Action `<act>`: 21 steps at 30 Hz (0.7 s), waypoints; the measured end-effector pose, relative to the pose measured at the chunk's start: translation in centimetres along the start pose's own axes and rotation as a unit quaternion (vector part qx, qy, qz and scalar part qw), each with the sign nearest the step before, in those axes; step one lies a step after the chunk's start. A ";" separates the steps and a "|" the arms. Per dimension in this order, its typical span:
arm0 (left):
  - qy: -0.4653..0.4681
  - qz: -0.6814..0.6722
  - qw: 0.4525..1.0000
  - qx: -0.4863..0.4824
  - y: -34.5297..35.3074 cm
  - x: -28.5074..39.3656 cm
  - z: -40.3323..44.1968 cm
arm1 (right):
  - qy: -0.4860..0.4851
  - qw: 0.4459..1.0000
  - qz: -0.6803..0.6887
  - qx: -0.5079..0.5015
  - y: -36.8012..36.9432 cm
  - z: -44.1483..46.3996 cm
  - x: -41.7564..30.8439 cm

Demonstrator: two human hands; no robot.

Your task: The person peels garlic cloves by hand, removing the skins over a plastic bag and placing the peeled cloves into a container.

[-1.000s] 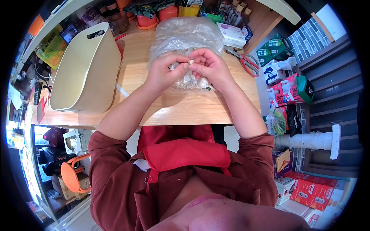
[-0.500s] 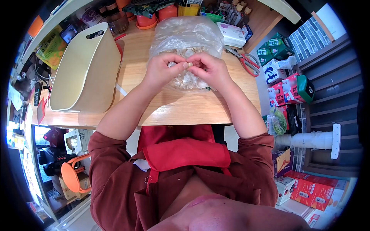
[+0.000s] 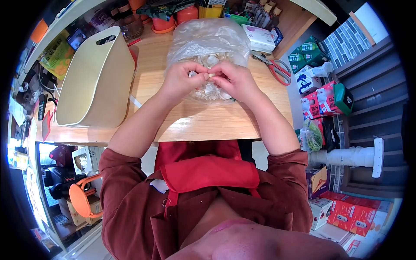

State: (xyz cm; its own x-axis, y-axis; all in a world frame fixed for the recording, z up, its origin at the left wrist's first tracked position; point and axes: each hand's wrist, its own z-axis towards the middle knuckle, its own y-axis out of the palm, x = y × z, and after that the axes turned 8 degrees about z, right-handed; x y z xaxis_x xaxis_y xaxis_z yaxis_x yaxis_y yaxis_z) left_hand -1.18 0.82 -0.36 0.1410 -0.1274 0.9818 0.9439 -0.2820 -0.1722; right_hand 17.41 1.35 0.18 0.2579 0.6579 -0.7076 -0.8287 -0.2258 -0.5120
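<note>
My left hand (image 3: 185, 79) and my right hand (image 3: 236, 80) meet over a clear plastic bag (image 3: 203, 37) lying on the table. Between their pinched fingertips is a small pale piece that looks like a garlic clove (image 3: 211, 75). Both hands are closed on it, thumbs and forefingers nearly touching. Below and around the fingers, the bag's mouth shows whitish garlic and papery skins (image 3: 212, 92), partly hidden by my hands.
A tall cream bin (image 3: 93, 82) stands on the table to the left. Red-handled scissors (image 3: 277, 69) lie right of the bag, near a white box (image 3: 258, 38). Orange pots (image 3: 187, 15) and bottles (image 3: 264, 16) line the back. The wooden table (image 3: 190, 125) ends near my body.
My fingers have shifted slightly around the small clove, and more of it shows between the fingertips. The arms and the bag stay almost in place.
</note>
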 end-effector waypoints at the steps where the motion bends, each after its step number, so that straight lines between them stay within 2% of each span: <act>1: -0.002 0.002 1.000 0.000 0.0 -0.1 0.0 | -0.002 1.000 0.000 -0.001 0.0 0.0 -0.1; 4: -0.006 0.005 1.000 -0.003 -0.1 -0.2 0.0 | -0.003 1.000 -0.014 -0.010 -0.1 0.0 -0.4; 7: -0.004 -0.023 1.000 0.004 0.0 0.0 -0.1 | 0.089 0.993 0.081 0.004 0.0 0.1 -0.4; 10: 0.007 -0.038 0.999 0.009 0.1 -0.1 -0.1 | 0.077 0.992 0.097 -0.005 -0.2 0.0 -0.1; 21: 0.024 0.055 0.998 0.033 0.2 -0.3 0.2 | 0.104 0.992 0.071 -0.020 0.0 0.0 0.3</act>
State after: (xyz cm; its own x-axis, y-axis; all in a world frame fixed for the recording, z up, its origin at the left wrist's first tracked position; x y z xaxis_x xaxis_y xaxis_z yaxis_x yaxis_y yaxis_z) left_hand -1.00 0.99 -0.68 0.2324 -0.2007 0.9517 0.9413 -0.2000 -0.2720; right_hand 17.46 1.55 -0.02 0.2415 0.4557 -0.8568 -0.8444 -0.3363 -0.4169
